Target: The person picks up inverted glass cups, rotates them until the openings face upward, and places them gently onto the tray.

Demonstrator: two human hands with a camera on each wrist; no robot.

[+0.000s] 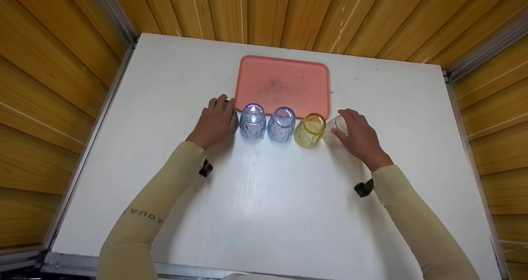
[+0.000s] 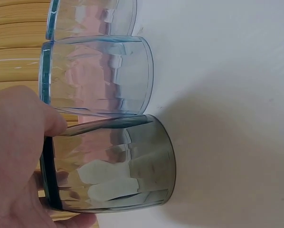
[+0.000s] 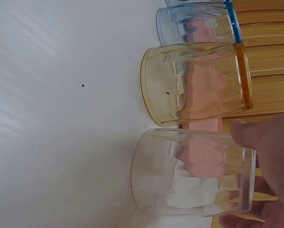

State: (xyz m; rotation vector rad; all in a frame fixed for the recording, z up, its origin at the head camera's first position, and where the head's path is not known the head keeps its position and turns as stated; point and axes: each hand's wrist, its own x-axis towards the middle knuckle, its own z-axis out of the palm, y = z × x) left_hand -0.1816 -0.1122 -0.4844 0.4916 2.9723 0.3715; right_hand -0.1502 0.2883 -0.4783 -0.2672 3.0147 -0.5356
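Observation:
Several tumblers stand upside down in a row, thick bases up. At the row's left end, my left hand (image 1: 213, 124) grips a smoky grey glass (image 2: 154, 164) near its base, thumb on the near side in the left wrist view. My right hand (image 1: 359, 135) holds a colourless glass (image 3: 154, 171) at the right end, with thumb and fingers about its base. Between the hands are a blue-violet glass (image 1: 253, 123), a light blue glass (image 1: 281, 127) and a yellow glass (image 1: 308, 133). In the head view, my left hand hides most of the grey glass.
A pink rectangular tray (image 1: 284, 80) lies flat just behind the row, its front edge partly covered by the glasses. All of this is on a white table (image 1: 264, 214). Wood-patterned walls (image 1: 268, 14) rise along the back and both sides.

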